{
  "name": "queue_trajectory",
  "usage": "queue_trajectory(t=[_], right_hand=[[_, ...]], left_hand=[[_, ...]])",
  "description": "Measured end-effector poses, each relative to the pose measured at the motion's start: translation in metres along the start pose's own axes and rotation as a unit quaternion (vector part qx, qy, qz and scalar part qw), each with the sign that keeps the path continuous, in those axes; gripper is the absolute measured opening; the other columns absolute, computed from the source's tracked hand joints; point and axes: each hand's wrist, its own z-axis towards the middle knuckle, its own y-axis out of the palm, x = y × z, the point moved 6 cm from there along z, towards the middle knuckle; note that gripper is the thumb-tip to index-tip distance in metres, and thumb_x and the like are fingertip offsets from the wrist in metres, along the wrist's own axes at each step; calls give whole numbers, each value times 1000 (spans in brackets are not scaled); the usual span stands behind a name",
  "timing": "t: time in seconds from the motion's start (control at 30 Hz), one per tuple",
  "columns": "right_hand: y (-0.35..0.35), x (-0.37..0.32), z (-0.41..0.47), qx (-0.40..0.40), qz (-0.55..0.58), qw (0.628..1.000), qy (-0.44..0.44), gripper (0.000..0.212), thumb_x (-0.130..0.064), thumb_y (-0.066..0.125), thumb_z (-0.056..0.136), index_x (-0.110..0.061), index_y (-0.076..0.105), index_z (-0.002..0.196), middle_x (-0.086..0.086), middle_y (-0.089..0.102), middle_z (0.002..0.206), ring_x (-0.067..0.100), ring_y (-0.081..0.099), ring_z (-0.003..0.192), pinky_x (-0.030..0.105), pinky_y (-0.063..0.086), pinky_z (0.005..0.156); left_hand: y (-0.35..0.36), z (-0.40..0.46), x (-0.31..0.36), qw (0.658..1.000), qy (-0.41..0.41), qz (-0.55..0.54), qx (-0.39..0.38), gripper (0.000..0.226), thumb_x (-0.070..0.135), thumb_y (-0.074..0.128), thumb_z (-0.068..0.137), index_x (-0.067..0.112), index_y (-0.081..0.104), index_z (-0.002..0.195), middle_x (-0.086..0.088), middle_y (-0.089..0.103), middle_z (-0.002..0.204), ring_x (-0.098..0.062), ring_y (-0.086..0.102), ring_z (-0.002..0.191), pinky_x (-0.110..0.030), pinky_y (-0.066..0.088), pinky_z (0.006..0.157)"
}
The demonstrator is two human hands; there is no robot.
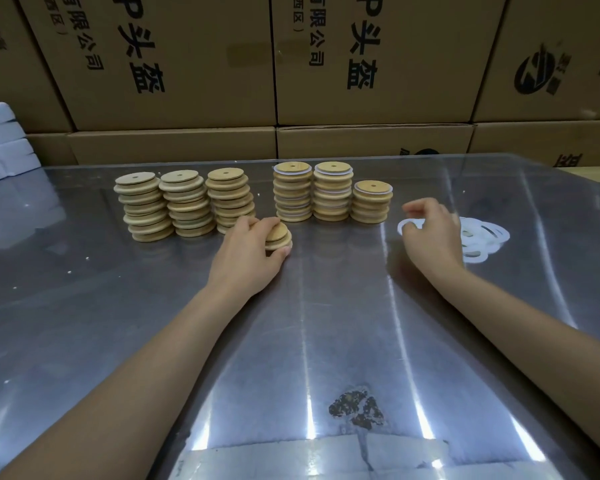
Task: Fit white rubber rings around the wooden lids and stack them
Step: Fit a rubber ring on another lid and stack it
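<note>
Wooden lid (278,236) in left hand (248,252), fingers curled round its rim, low over steel table (326,323), 6 o'clock of nearest bare-lid stack (231,199). Right hand (430,233) pinches white rubber ring (407,225) at 9 o'clock edge of loose ring pile (482,237).

Risks, judged:
- Left knuckles near bare stack; nudge could topple it.
- Thin rings overlap; pinch may lift two.
- Ring seated off groove could roll off.
- Short ringed stack (371,202) at 12 o'clock of ring hand; careless placement tilts it.

6 wooden lid stacks (243,197), loose white rubber rings (484,237) rightward.
</note>
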Motion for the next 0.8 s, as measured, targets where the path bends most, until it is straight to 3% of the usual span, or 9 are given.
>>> queue_trajectory(t=[0.07, 0.23, 0.37, 0.47, 0.67, 0.8], right_hand=[[-2, 5, -1, -15, -10, 1000, 18, 32, -5, 44, 89, -16, 57, 116, 4, 56, 123, 24, 35, 123, 31, 32, 90], [4, 7, 1, -72, -165, 983, 29, 37, -14, 43, 94, -16, 51, 130, 9, 50, 135, 30, 31, 128, 42, 30, 97], [7, 6, 2, -85, -200, 976, 11, 29, -18, 50, 94, -18, 58, 122, 6, 62, 121, 30, 40, 121, 39, 29, 94], [6, 4, 4, -77, -213, 974, -18, 28, -11, 50, 93, -20, 62, 116, 8, 67, 112, 31, 48, 114, 38, 32, 90], [2, -8, -2, -64, -64, 995, -47, 22, -14, 52, 93, -21, 64, 111, -2, 68, 102, 24, 59, 99, 35, 45, 80], [-1, -25, -7, -55, 22, 994, -92, 19, -16, 61, 89, -23, 65, 105, -16, 60, 80, 12, 61, 81, 34, 50, 80]], left_hand=[[-3, 0, 1, 1000, 10, -13, 15, 55, 37, 61, 88, 26, 44, 139, -2, 43, 134, -23, 42, 124, -33, 37, 95], [-13, -4, 22, 990, 89, -93, 58, 53, 35, 66, 85, 21, 52, 135, 1, 48, 126, -15, 46, 119, -27, 38, 97], [1, -15, 51, 977, 166, -133, -16, 54, 35, 69, 83, 22, 53, 133, 3, 51, 125, -10, 47, 118, -26, 38, 102], [18, -22, 64, 967, 200, -134, -82, 57, 36, 71, 81, 24, 51, 134, 5, 51, 127, -6, 47, 118, -20, 34, 103], [27, -18, 57, 971, 145, -144, -127, 71, 42, 71, 79, 27, 39, 141, 6, 52, 129, -8, 47, 120, -26, 36, 104], [32, -15, 51, 962, 92, -204, -158, 87, 36, 77, 76, 23, 27, 146, 12, 53, 126, -5, 48, 120, -18, 34, 101]])
